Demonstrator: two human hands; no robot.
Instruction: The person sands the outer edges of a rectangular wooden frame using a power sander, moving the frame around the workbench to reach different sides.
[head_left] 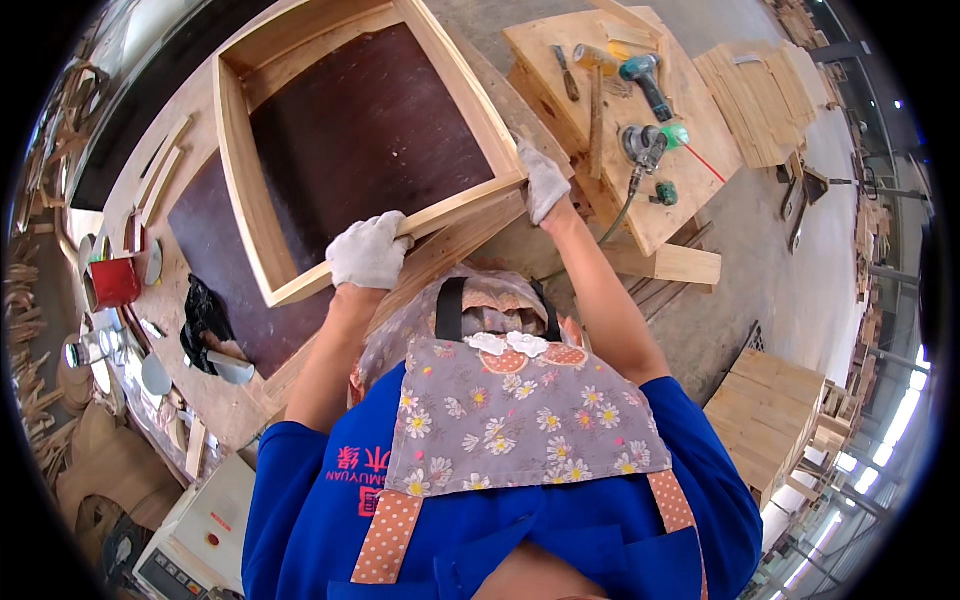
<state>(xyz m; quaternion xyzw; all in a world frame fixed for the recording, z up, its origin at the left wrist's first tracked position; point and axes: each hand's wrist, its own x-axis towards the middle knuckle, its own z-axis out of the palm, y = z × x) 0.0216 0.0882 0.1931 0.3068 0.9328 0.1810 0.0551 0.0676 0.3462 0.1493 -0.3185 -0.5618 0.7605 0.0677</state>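
A pale wooden rectangular frame (459,90), open in its middle, is held over the workbench, and the dark brown bench panel (200,215) shows through it. My left hand (368,250), in a whitish work glove, is closed over the frame's near rail. At the near right corner, my right hand (543,182), gloved the same way, grips the frame from its outer side. Some of the right fingers are hidden against the wood. The near rail is tilted over the bench's front edge.
Right of the bench, a wooden table (690,205) carries a cordless drill (645,85), a round sander (643,143) with a hose and a brush (566,75). A red box (115,282) and a black plastic bag (206,318) lie at left. Stacked boards (765,415) stand at lower right.
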